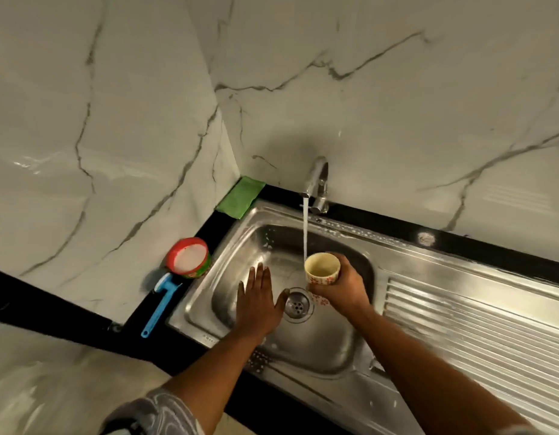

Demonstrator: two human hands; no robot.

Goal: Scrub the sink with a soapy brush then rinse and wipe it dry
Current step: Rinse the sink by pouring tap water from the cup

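The steel sink (316, 346) has a round drain (297, 305) in its basin. Water runs from the tap (316, 180) in a thin stream into a cream cup with red flowers (322, 269), which my right hand (342, 290) holds upright over the basin. My left hand (258, 304) lies flat, fingers spread, on the basin floor left of the drain. A blue-handled brush (162, 304) rests on the black counter left of the sink. Beside it stands a red-rimmed tub of white soap (189, 257).
A folded green cloth (240, 197) lies in the back corner of the counter. The ribbed drainboard (479, 328) stretches right of the basin. Marble walls close in behind and at left. Soap flecks dot the sink's back rim (359, 232).
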